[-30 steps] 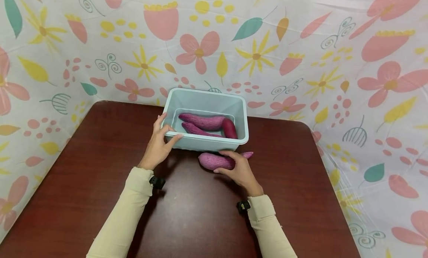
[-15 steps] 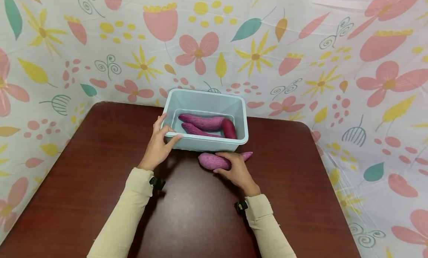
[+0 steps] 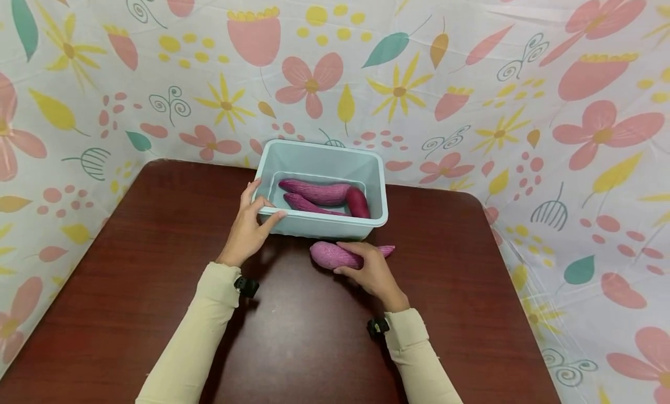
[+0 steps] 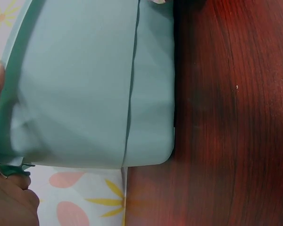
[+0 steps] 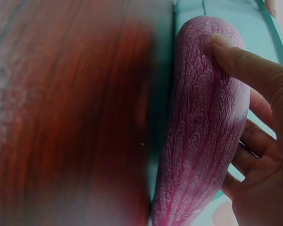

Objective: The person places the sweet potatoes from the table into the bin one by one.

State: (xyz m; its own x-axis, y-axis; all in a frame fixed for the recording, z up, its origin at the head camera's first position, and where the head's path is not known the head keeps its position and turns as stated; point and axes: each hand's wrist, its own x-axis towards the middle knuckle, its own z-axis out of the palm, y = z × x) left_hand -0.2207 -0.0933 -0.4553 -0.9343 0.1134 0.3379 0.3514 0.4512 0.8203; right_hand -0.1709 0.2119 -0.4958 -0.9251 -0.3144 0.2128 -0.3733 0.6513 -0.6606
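Note:
A pale blue plastic bin (image 3: 314,222) stands on the table, and my left hand (image 3: 248,226) grips its near left corner, thumb over the front rim and fingers along the left side. In the left wrist view the bin's wall (image 4: 75,94) fills much of the frame. My right hand (image 3: 374,270) holds a wrinkled purple sweet potato (image 3: 330,256) just in front of the bin, its thin tip pointing right. From the right wrist, the thumb (image 5: 245,63) lies along the sweet potato (image 5: 203,108) and the fingers curl round its far side.
Inside the bin lie two purple sweet potatoes (image 3: 314,192) and a darker, smoother red-purple one (image 3: 358,203) at the right end. The dark brown table (image 3: 303,334) extends around the bin. A flower-patterned cloth (image 3: 419,131) hangs behind the table and down its right side.
The right hand's grip on the sweet potato has shifted slightly left, its wrist drawing in. The left hand stays on the bin's corner. The head view has tilted a little.

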